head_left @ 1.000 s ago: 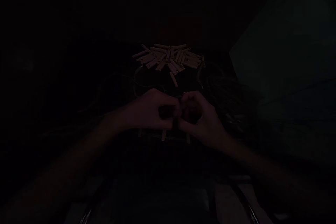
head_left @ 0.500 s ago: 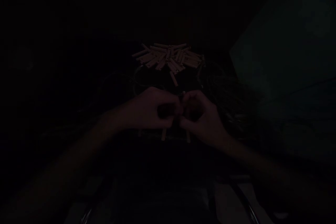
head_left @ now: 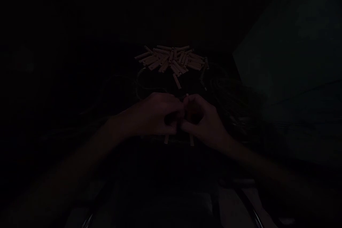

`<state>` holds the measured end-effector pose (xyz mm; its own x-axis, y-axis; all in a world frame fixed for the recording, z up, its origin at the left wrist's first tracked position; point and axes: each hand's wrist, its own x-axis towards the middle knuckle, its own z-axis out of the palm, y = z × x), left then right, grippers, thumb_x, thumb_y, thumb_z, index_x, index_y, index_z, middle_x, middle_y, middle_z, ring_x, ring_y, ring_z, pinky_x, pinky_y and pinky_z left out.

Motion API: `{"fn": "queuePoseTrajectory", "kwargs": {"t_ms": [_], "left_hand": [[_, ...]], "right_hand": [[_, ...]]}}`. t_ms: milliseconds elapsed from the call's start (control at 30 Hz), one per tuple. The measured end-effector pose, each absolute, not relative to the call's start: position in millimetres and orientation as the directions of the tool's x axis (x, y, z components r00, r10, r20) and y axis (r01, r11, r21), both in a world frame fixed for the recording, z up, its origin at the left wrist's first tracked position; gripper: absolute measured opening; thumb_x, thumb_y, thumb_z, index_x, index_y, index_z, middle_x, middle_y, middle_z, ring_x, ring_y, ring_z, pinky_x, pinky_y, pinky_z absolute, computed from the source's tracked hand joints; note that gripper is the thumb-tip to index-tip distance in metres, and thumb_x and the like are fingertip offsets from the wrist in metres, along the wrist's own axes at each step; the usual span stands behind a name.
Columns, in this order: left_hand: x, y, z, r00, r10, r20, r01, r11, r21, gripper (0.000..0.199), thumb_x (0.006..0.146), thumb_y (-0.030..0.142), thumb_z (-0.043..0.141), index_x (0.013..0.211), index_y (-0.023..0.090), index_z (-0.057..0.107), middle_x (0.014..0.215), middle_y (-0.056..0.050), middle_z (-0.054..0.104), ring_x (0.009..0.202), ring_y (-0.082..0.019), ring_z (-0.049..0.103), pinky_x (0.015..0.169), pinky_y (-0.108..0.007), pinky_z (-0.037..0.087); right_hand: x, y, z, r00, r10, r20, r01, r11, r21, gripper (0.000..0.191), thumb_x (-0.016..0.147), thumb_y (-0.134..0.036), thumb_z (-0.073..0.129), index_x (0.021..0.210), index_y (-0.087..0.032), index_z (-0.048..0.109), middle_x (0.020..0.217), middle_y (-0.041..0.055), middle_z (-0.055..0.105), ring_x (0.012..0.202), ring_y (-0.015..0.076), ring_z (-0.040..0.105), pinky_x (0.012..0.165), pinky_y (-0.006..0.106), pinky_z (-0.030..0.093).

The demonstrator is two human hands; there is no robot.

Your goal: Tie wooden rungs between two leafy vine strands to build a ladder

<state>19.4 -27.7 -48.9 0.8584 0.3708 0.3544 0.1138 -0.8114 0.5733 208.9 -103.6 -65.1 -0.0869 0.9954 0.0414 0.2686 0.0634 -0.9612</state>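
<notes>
Small pale piece (head_left: 186,96) is showing just above the spot where the left hand (head_left: 153,115) and right hand (head_left: 205,123) are meeting. Both hands are curling closed, though the darkness hides whether they are gripping it. Two pale sticks (head_left: 166,139) are poking out below them, and a loose heap of pale wooden sticks (head_left: 171,60) is lying farther ahead.

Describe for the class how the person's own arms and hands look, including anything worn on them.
The bare left hand and bare right hand wear no gloves. The bare left forearm and bare right forearm show no sleeves. It is too dark to tell about rings.
</notes>
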Motion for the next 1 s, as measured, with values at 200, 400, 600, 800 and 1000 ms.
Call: {"fn": "queuePoseTrajectory", "kwargs": {"t_ms": [200,400,600,800,1000], "left_hand": [[23,-26,-55,0.819,0.394,0.418,0.096,-0.812,0.575,0.008,0.069,0.009,0.064,0.075,0.015,0.064,0.071,0.003,0.061,0.064,-0.009,0.057,0.061,-0.020,0.043],[26,-24,-60,0.793,0.396,0.462,0.059,-0.806,0.589,0.009,0.068,0.010,0.063,0.076,0.014,0.064,0.070,0.003,0.062,0.063,-0.009,0.058,0.061,-0.020,0.044],[29,-30,-58,0.743,0.394,0.541,0.041,-0.833,0.551,0.013,0.067,0.008,0.064,0.076,0.016,0.060,0.069,0.004,0.060,0.062,-0.009,0.055,0.060,-0.020,0.042],[31,-34,-55,0.705,0.378,0.600,0.012,-0.853,0.522,0.015,0.068,0.006,0.064,0.075,0.017,0.057,0.068,0.004,0.058,0.062,-0.009,0.052,0.061,-0.022,0.041],[35,-38,-53,0.662,0.377,0.647,0.001,-0.865,0.502,0.014,0.070,0.006,0.064,0.075,0.017,0.055,0.068,0.004,0.058,0.063,-0.009,0.052,0.062,-0.023,0.042]], "right_hand": [[211,-101,-65,-0.129,0.988,0.080,0.206,0.106,-0.973,0.037,0.072,-0.014,0.072,0.105,-0.021,0.058,0.086,-0.0031,0.066,0.068,0.0093,0.057,0.062,0.023,0.047],[212,-99,-65,-0.132,0.986,0.102,0.195,0.126,-0.973,0.036,0.072,-0.014,0.072,0.105,-0.020,0.059,0.084,-0.0033,0.067,0.065,0.0087,0.055,0.060,0.022,0.046],[210,-104,-63,-0.070,0.982,0.177,0.229,0.188,-0.955,0.037,0.072,-0.013,0.070,0.107,-0.021,0.060,0.082,-0.0046,0.065,0.065,0.0091,0.057,0.063,0.024,0.047],[202,-110,-63,0.026,0.982,0.188,0.181,0.180,-0.967,0.036,0.074,-0.013,0.069,0.106,-0.023,0.058,0.077,-0.0063,0.062,0.065,0.0098,0.058,0.061,0.024,0.048],[196,-114,-64,0.113,0.970,0.215,0.104,0.204,-0.973,0.033,0.074,-0.010,0.066,0.103,-0.024,0.058,0.081,-0.0054,0.062,0.066,0.0096,0.058,0.061,0.023,0.049]]}}
